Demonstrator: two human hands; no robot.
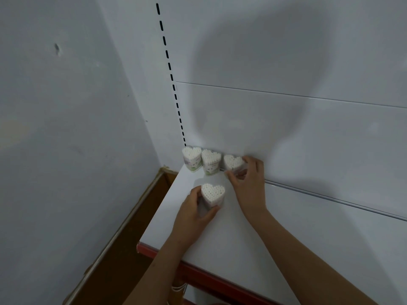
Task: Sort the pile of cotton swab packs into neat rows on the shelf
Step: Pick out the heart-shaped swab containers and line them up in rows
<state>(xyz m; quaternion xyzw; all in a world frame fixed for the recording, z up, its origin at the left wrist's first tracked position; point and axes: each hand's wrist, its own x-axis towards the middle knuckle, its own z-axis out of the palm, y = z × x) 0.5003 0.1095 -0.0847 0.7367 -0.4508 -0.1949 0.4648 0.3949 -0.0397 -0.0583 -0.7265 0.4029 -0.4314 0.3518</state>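
Four heart-shaped cotton swab packs are seen upright on the white shelf [275, 249]. Two stand against the back panel [308, 133] at about 12 o'clock: the corner pack [192, 159] and, touching it at its 3 o'clock, the second pack [211, 161]. A third pack [234, 164], next in the row, is pinched by the right hand [248, 183], fingers curled round it. Nearer, at 6 o'clock of the row and apart from it, a fourth pack [213, 195] is gripped by the left hand [193, 214]. A slotted upright [170, 69] is seen rising above the corner.
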